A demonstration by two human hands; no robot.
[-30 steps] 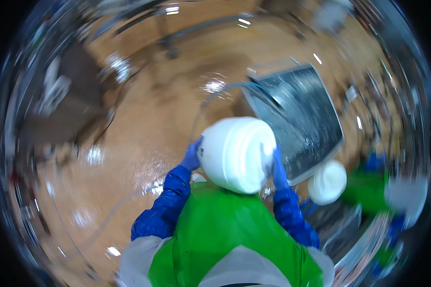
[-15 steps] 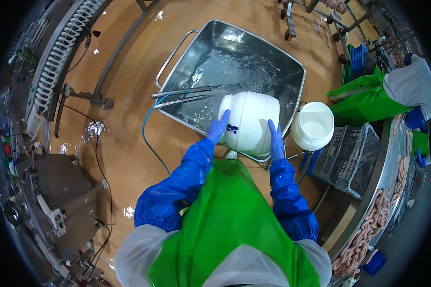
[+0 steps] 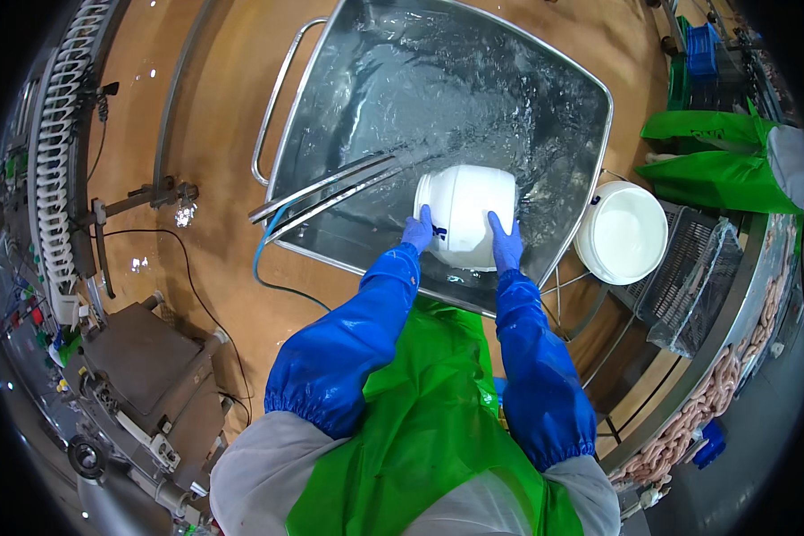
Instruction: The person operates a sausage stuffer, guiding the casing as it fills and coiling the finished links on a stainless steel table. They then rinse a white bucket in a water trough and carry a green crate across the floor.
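Note:
Between my two gloved hands I hold a white plastic barrel [image 3: 469, 214] on its side, low inside a metal tub [image 3: 281, 170] of water. My left hand [image 3: 418, 232] grips it by the narrower rim end, beside a dark blue mark. Against its other end presses my right hand [image 3: 506, 241], thumb on the near side. Both hands wear blue gloves, and their fingertips are partly hidden round the barrel. Left of the barrel, two metal pipes [image 3: 330, 196] reach over the tub's edge, and water stirs near their ends.
A second white bucket [image 3: 630, 234] stands right of the tub, near grey plastic crates [image 3: 688, 259]. Sausages [image 3: 688, 429] lie along a metal table at the right. A person in a green apron [image 3: 724, 170] is at the far right. Machinery [image 3: 143, 357] stands at left, with a black cable on the floor.
The barrel has gone from above the tub's near edge down into the tub, both hands still on it. My view has moved closer over the tub.

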